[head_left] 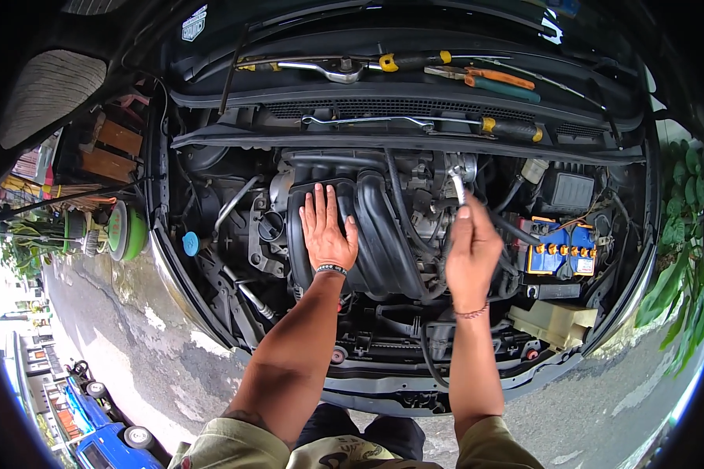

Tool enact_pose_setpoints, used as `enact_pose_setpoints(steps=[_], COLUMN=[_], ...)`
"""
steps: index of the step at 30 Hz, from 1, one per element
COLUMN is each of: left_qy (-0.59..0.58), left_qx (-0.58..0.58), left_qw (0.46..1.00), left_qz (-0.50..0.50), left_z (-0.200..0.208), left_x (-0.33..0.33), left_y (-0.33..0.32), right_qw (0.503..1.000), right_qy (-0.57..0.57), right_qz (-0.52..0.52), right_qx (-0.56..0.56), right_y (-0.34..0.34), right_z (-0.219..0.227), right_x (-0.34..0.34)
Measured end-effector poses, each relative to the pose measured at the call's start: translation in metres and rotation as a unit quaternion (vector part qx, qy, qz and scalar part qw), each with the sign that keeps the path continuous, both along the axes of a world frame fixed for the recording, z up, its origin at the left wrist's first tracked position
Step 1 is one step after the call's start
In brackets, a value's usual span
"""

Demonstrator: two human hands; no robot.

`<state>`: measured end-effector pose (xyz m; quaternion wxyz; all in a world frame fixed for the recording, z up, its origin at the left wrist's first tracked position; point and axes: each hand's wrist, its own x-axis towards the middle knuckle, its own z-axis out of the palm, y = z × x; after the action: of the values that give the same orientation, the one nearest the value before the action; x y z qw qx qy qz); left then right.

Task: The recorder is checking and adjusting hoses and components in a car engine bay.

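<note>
My left hand lies flat on the black plastic intake manifold of a car engine, fingers stretched out. Somewhat blurred, my right hand is closed around a silver wrench. The wrench points away from me, its far end beside a metal round-mouthed part at the back right of the engine. Whether that end touches the part, I cannot tell. A black oil filler cap sits left of my left hand. Right of my right hand is a blue battery with orange caps.
Along the windshield base lie a ratchet, pliers with orange and green handles, a long spanner and a yellow-black screwdriver. A yellowed plastic reservoir stands front right. A blue cap is at the left.
</note>
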<state>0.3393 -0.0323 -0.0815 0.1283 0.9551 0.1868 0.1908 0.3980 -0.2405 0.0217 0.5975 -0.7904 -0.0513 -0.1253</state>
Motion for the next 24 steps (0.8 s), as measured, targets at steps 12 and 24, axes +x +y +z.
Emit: enact_pose_setpoints(steps=[12,24], left_qy=[-0.008,-0.032], left_qx=[-0.008,0.004], left_qw=[1.000,0.999], left_qz=[-0.002,-0.001], left_z=[-0.003,-0.012], left_x=[-0.003,-0.002], left_y=[0.000,0.003], right_qw=[0.864,0.765], right_qy=[-0.305,-0.372], right_qz=[0.105,0.196], right_qx=[-0.386,-0.487], right_y=[-0.025,0.011], right_z=[0.089,0.067], right_x=[0.164,0.173])
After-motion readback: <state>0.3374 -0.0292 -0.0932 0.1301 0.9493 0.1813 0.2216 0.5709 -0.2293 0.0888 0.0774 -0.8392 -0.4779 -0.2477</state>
